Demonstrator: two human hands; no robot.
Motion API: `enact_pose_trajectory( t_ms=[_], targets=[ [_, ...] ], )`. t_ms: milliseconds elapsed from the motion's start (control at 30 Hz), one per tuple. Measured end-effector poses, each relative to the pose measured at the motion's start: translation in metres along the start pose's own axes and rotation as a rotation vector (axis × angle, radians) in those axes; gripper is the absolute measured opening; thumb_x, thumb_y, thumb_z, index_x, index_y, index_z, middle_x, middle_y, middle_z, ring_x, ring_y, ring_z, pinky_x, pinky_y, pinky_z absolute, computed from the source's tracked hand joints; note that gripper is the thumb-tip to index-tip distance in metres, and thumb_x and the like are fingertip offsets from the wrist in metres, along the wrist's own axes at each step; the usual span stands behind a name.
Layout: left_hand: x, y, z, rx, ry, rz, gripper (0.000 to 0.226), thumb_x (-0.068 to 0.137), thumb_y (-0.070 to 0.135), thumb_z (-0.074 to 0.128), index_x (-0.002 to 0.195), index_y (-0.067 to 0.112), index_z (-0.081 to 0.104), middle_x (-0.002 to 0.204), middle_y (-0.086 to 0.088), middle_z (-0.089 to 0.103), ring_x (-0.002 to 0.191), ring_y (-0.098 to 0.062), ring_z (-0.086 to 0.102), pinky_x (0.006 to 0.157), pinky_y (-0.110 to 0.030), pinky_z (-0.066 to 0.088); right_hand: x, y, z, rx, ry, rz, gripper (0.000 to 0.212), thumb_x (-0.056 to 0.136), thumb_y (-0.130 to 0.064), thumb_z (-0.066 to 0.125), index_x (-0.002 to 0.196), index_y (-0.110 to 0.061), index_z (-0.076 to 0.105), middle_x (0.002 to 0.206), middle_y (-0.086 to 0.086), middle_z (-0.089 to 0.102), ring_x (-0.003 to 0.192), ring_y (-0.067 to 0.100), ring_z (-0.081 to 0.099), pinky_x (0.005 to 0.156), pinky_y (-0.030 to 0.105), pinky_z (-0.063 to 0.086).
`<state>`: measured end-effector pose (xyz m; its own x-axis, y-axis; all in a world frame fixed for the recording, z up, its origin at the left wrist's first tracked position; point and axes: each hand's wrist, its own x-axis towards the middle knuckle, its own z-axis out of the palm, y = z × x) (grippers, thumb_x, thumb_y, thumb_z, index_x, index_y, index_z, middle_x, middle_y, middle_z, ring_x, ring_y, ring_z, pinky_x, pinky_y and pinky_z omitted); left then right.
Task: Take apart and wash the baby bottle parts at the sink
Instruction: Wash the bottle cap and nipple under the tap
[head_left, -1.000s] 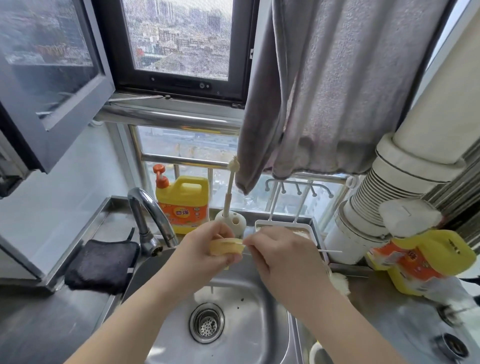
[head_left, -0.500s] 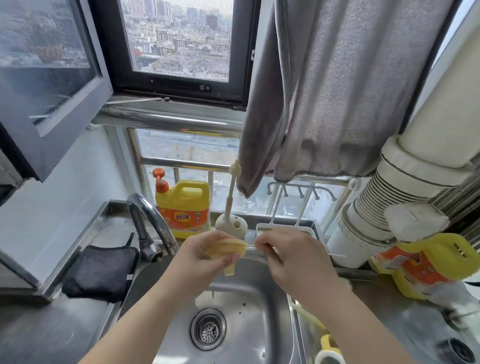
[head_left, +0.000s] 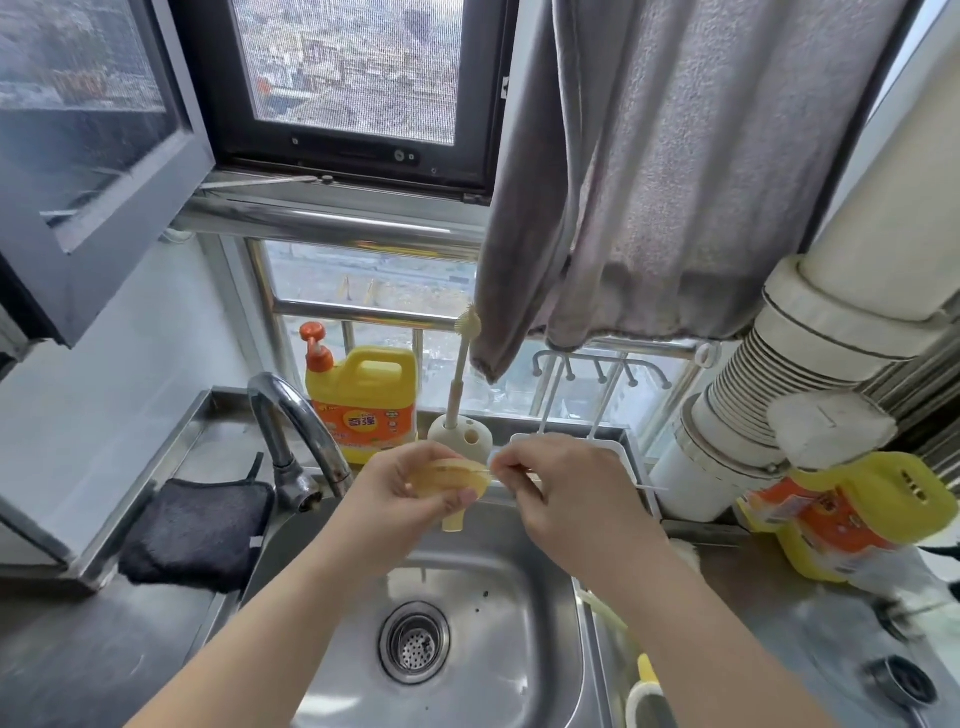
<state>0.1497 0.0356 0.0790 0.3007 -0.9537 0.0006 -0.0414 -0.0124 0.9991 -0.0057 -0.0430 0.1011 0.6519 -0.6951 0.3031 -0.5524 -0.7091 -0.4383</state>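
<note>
1. A dark-framed window is set above the sink; a hazy city view is seen through its screen in daylight.
2. A second pane is swung open at the left.
3. A grey cloth is hung at the upper right, in front of the window.
4. A metal railing is fitted behind the lower glass.
5. A pale ribbed duct is run diagonally down the right side.
6. A stainless counter is seen at the lower left.

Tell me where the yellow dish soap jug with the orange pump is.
In the head view, the dish soap jug stands on the back ledge behind the sink, left of centre, between the faucet and the brush holder, under the window.
</note>
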Motion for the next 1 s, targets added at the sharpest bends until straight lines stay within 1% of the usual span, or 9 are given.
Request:
enact_pose_trajectory(
  t_ms=[200, 300, 367, 433, 533, 633, 767, 900, 1000],
  targets=[
    [0.000, 0.002, -0.010, -0.119, 0.002, 0.022, 0.016, 0.065, 0.019, 0.082, 0.079, 0.021, 0.074, 0.081, -0.002, 0.072, 0.075, -0.011, 0.065, 0.072, -0.021, 0.051, -0.007, 0.014, -0.004, 0.006, -0.034, 0.095, 0.012, 0.087, -0.024, 0.059, 0.087, -0.027, 0.071, 0.086, -0.009, 0.069, 0.084, 0.013, 0.061, 0.072, 0.028, 0.046],
    [0.002, 0.003, -0.011, -0.130, 0.018, 0.008, 0.024, 0.056, 0.031, 0.083, 0.078, 0.027, 0.074, 0.084, -0.003, 0.073, 0.079, -0.015, 0.065, 0.080, -0.032, 0.051, -0.002, 0.005, -0.003, 0.069, -0.008, 0.081, 0.022, 0.080, -0.029, 0.049, 0.084, -0.026, 0.071, 0.080, -0.013, 0.066, 0.075, 0.013, 0.057, 0.071, 0.034, 0.049],
    [0.003, 0.005, -0.014, -0.141, 0.033, -0.005, 0.030, 0.050, 0.038, 0.081, 0.078, 0.028, 0.074, 0.082, -0.002, 0.072, 0.078, -0.015, 0.064, 0.080, -0.035, 0.049, -0.001, 0.002, -0.002, 0.115, 0.014, 0.081, 0.023, 0.078, -0.027, 0.049, 0.083, -0.024, 0.071, 0.075, -0.015, 0.062, 0.070, 0.009, 0.051, 0.067, 0.033, 0.047],
    [0.004, 0.005, -0.015, -0.147, 0.032, -0.019, 0.030, 0.048, 0.036, 0.082, 0.076, 0.027, 0.074, 0.080, -0.001, 0.072, 0.076, -0.014, 0.064, 0.078, -0.032, 0.049, -0.003, 0.005, 0.000, 0.138, 0.042, 0.092, 0.018, 0.080, -0.025, 0.052, 0.082, -0.026, 0.070, 0.074, -0.014, 0.061, 0.069, 0.007, 0.050, 0.066, 0.032, 0.047],
    [0.006, 0.002, -0.013, -0.173, -0.008, -0.055, 0.021, 0.054, 0.020, 0.084, 0.072, 0.025, 0.073, 0.079, -0.001, 0.071, 0.073, -0.012, 0.064, 0.070, -0.022, 0.052, -0.005, 0.009, 0.002, 0.175, 0.056, 0.120, 0.013, 0.084, -0.019, 0.061, 0.080, -0.028, 0.069, 0.071, -0.015, 0.059, 0.063, 0.003, 0.045, 0.064, 0.031, 0.046],
    [0.006, -0.001, -0.009, -0.171, -0.041, -0.112, 0.022, 0.056, 0.012, 0.080, 0.075, 0.014, 0.069, 0.075, -0.004, 0.068, 0.069, -0.013, 0.062, 0.063, -0.020, 0.052, -0.005, 0.005, 0.002, 0.152, 0.038, 0.091, 0.014, 0.081, -0.021, 0.057, 0.081, -0.028, 0.069, 0.070, -0.019, 0.056, 0.064, 0.003, 0.045, 0.064, 0.030, 0.044],
    [0.007, -0.003, -0.004, -0.073, -0.050, -0.150, 0.029, 0.053, 0.014, 0.081, 0.078, 0.005, 0.069, 0.070, -0.002, 0.068, 0.066, -0.010, 0.061, 0.062, -0.018, 0.050, -0.003, -0.004, 0.003, 0.026, 0.021, 0.016, 0.019, 0.077, -0.025, 0.051, 0.080, -0.029, 0.068, 0.073, -0.017, 0.060, 0.081, 0.007, 0.048, 0.057, 0.024, 0.034],
    [0.011, -0.003, -0.003, 0.141, -0.003, -0.152, 0.020, 0.067, 0.008, 0.085, 0.080, 0.008, 0.070, 0.081, -0.012, 0.071, 0.072, -0.015, 0.063, 0.072, -0.031, 0.053, -0.003, -0.003, 0.010, -0.138, 0.090, -0.049, 0.013, 0.068, -0.019, 0.057, 0.070, -0.031, 0.063, 0.067, -0.013, 0.061, 0.065, 0.013, 0.058, 0.048, 0.025, 0.040],
    [0.013, -0.004, -0.001, 0.404, -0.006, -0.042, 0.017, 0.070, 0.015, 0.083, 0.078, 0.017, 0.069, 0.080, -0.002, 0.069, 0.071, -0.008, 0.060, 0.069, -0.023, 0.048, -0.003, -0.005, 0.011, -0.210, 0.115, -0.077, 0.014, 0.058, -0.018, 0.061, 0.062, -0.031, 0.060, 0.060, -0.013, 0.057, 0.057, 0.011, 0.058, 0.043, 0.021, 0.034]
  ],
)
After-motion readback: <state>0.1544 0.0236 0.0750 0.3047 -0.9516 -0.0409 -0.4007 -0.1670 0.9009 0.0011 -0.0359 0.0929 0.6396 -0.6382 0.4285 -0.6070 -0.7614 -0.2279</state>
